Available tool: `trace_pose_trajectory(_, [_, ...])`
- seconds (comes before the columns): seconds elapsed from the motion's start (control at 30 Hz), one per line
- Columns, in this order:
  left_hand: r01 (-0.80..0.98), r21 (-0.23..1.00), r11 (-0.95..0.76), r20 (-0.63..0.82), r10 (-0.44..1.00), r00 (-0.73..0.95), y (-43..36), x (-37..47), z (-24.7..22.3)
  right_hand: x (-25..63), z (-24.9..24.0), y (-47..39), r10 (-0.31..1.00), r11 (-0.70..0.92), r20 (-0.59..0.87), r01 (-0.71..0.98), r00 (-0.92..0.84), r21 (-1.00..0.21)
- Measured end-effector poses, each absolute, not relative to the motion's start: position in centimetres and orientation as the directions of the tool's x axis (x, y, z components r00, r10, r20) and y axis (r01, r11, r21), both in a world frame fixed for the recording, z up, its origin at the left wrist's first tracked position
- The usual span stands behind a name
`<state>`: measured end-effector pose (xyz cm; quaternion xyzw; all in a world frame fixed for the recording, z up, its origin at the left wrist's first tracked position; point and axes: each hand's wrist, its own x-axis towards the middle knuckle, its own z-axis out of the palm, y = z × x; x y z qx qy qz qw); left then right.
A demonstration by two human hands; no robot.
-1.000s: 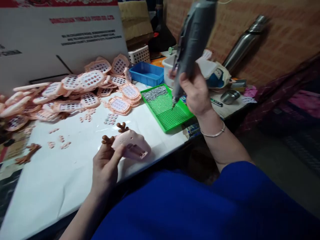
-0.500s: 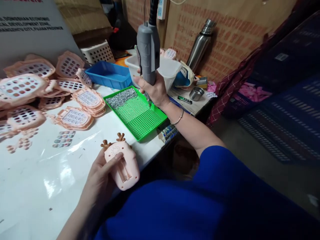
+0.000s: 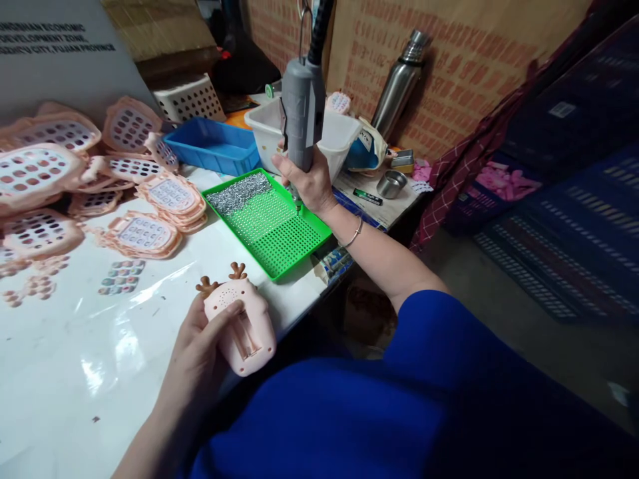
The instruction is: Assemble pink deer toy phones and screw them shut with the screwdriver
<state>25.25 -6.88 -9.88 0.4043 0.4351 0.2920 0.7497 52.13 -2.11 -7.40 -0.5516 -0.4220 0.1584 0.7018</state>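
Observation:
My left hand [image 3: 202,339] grips a pink plastic toy phone shell [image 3: 255,316] with brown antlers, its back turned up. The thumb lies across it beside an uncovered battery compartment, and small holes sit near its corners. Wrapped in my right hand [image 3: 312,183] is a grey electric screwdriver [image 3: 301,110], held upright with its bit pointing down. The bit tip is over the green perforated tray [image 3: 279,271]; whether it touches the tray I cannot tell. Small silver screws [image 3: 239,193] are heaped at the tray's far left end.
Pink shell parts [image 3: 144,233] are piled at left, near small button pieces [image 3: 121,276]. Behind the tray stand a blue bin [image 3: 214,150] and a white tub [image 3: 344,133]. A steel bottle [image 3: 402,83], a metal cup [image 3: 392,184] and a green marker [image 3: 368,197] are at right.
The view has shifted slightly. The screwdriver has tilted a little and sits slightly lower, still over the tray. Both hands keep their holds.

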Motion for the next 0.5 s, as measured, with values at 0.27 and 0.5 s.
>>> trace_pose_trajectory(0.27, [-0.137,0.866,0.482,-0.39,0.82,0.42,-6.9,25.7,-10.1,48.9,-3.3,-3.4,0.652,0.334,0.448,0.299,0.611,-0.894])
trace_pose_trajectory(0.5, [-0.19,0.869,0.456,-0.34,0.831,0.441,-6.9,25.7,-10.5,41.4,-1.7,-8.2,0.849,0.489,0.457,-0.068,0.264,-0.87])
